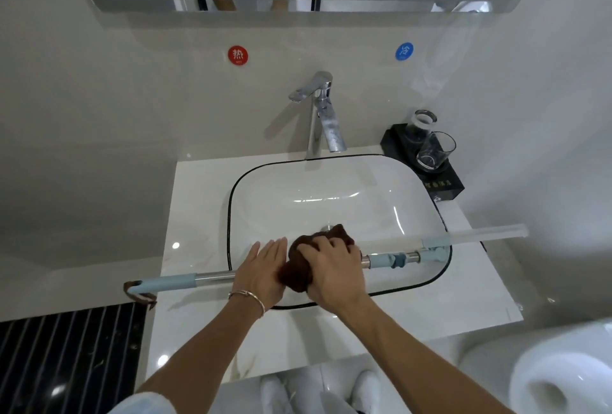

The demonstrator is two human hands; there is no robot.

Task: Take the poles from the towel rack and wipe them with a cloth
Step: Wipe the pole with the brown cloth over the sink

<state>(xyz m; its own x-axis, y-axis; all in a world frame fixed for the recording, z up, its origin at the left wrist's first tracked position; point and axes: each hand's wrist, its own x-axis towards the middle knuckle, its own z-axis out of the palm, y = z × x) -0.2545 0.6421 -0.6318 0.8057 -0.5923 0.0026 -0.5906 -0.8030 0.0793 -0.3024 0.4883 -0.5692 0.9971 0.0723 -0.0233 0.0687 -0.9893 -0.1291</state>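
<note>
**Q:** Where did the pole (212, 278) lie?
**A:** Across the sink (229, 211), on its black-edged rim. It slanted from a pale blue grip at lower left, past the counter (198, 188) edge, to blue fittings at right. A clear bar (480, 234) was joined at that right end, above the sink's right rim.

**Q:** And the cloth (299, 273)?
**A:** Brown, bunched round the middle of the pole, over the basin, between the two hands.

**Q:** How did the left hand (261, 276) stand?
**A:** Palm down on the pole, just left of the cloth and touching it. Its fingers (276, 248) were straight and pressed together, pointing toward the tap (323, 115). Whether the thumb hooked under the pole could not be told. A bracelet (247, 297) circled the wrist.

**Q:** The right hand (336, 269)?
**A:** It gripped the cloth from above. Its fingers (314, 246) were curled over the bundle and slightly spread, holding the cloth to the pole.

**Q:** What else appeared?
**A:** Two glasses (435, 148) stood on a black tray (445, 183) at the counter's back right. A red sticker (238, 55) and a blue sticker (404, 51) were on the wall, and a toilet (563, 377) sat at lower right.
</note>
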